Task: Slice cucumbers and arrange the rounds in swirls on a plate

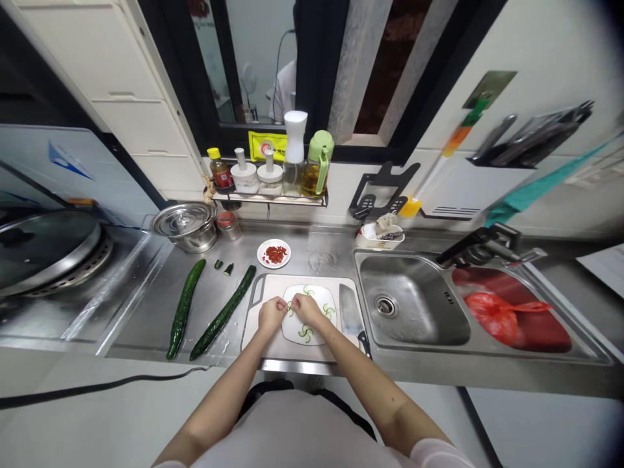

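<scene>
Hands (272, 314) (305, 308) over plate (293, 330), grip unclear.

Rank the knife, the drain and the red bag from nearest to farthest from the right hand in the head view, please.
1. Knife: on the cutting board, right of the plate.
2. Drain: in the left sink basin.
3. Red bag: in the right sink basin.

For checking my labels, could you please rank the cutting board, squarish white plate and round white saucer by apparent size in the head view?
1. Cutting board
2. Squarish white plate
3. Round white saucer
</scene>
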`<act>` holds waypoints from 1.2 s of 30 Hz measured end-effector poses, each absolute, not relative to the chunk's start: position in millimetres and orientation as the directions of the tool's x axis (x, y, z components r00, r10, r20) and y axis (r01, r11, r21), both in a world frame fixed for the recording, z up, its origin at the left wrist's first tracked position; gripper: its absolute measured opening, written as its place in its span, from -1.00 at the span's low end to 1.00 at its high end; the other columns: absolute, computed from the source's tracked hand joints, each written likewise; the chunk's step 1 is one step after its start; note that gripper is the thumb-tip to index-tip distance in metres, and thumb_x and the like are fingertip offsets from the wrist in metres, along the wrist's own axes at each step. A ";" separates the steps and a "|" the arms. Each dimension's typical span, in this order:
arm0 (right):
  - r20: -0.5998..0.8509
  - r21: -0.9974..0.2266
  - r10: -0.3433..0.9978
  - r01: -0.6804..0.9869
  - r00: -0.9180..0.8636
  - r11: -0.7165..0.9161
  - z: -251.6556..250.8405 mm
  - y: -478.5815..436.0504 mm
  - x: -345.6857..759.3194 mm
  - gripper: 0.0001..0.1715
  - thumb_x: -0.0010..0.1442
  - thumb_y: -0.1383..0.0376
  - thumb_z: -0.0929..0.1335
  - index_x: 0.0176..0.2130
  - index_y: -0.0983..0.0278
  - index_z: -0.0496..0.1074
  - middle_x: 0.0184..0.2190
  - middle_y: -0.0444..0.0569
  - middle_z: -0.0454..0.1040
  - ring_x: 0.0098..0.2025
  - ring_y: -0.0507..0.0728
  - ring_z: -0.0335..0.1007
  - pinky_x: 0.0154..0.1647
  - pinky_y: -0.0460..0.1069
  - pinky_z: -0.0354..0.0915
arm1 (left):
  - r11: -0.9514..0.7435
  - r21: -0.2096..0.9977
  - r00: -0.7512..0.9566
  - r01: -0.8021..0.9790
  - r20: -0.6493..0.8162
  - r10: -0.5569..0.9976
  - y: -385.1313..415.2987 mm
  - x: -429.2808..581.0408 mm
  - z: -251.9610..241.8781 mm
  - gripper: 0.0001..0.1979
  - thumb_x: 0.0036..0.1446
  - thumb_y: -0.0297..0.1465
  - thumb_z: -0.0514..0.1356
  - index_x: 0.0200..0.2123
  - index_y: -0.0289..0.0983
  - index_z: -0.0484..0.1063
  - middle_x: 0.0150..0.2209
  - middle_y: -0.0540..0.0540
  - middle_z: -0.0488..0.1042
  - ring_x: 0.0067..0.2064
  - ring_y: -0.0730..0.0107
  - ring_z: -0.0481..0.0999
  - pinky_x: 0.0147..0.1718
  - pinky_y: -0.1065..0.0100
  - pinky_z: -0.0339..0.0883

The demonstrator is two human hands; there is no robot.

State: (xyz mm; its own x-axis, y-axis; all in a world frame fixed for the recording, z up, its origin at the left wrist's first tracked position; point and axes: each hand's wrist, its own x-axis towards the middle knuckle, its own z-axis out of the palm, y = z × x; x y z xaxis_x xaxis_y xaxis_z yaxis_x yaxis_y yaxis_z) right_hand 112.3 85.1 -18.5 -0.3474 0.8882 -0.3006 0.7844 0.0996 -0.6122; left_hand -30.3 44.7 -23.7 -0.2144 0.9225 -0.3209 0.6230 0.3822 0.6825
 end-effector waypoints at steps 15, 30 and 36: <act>-0.311 -0.499 0.872 0.846 -0.379 0.190 -19.2 83.1 110.7 -0.81 0.23 0.46 0.24 -0.28 0.31 0.44 -0.30 0.00 0.49 -0.27 0.04 0.33 -0.29 -0.10 0.06 | 0.311 0.612 -0.173 0.727 -0.276 0.946 46.0 -25.3 -19.6 -0.85 0.03 -0.52 0.17 -0.35 -0.22 0.53 -0.36 -0.05 0.55 -0.29 0.36 0.47 -0.31 0.42 0.16; -0.312 -0.436 0.868 0.870 -0.387 0.231 -22.0 80.4 109.1 -0.81 0.28 0.44 0.21 -0.23 0.31 0.41 -0.25 0.03 0.48 -0.26 0.06 0.34 -0.31 -0.09 0.04 | 0.155 0.611 -0.032 0.776 -0.208 0.978 42.4 -31.2 -21.4 -0.80 0.12 -0.46 0.18 -0.20 -0.18 0.56 -0.27 -0.08 0.46 -0.19 0.32 0.44 -0.21 0.39 0.19; -0.320 -0.422 0.867 0.877 -0.382 0.231 -21.1 79.2 108.5 -0.78 0.31 0.44 0.19 -0.20 0.32 0.40 -0.23 0.05 0.48 -0.24 0.06 0.34 -0.31 -0.08 0.05 | 0.146 0.562 -0.015 0.814 -0.230 0.973 44.0 -32.3 -18.9 -0.82 0.18 -0.41 0.17 -0.20 -0.16 0.57 -0.27 -0.09 0.44 -0.16 0.30 0.42 -0.21 0.37 0.18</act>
State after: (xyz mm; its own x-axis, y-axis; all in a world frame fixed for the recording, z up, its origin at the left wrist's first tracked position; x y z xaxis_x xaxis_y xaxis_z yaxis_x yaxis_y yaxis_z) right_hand 108.5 79.2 -21.1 -0.3823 0.8670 -0.3196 0.8767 0.2311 -0.4219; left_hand -32.3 44.0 -18.9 -0.0153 0.9730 -0.2304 0.8144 0.1458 0.5617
